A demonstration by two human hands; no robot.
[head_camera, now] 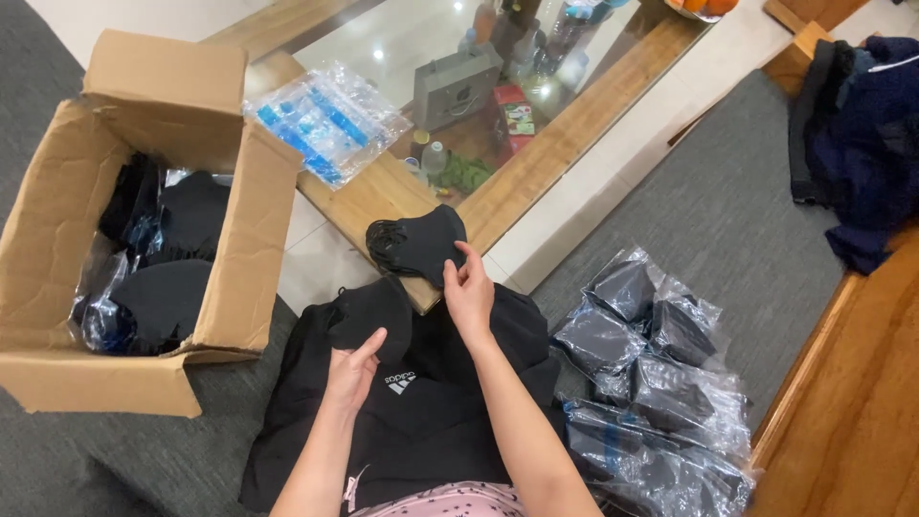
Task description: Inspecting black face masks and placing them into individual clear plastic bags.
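My right hand (469, 287) pinches the lower edge of a stack of black face masks (421, 241), held up over the corner of the glass-topped wooden table (536, 158). My left hand (352, 369) rests open, palm up, against a single black mask (369, 311) lying on the black garment (421, 421) across my lap. Several black masks sealed in clear plastic bags (651, 373) are piled on the grey floor mat to my right.
An open cardboard box (144, 316) of black masks stands at my left. A pile of empty clear bags with blue strips (325, 120) lies on the table. Dark clothes (862, 144) hang over wooden furniture at the right.
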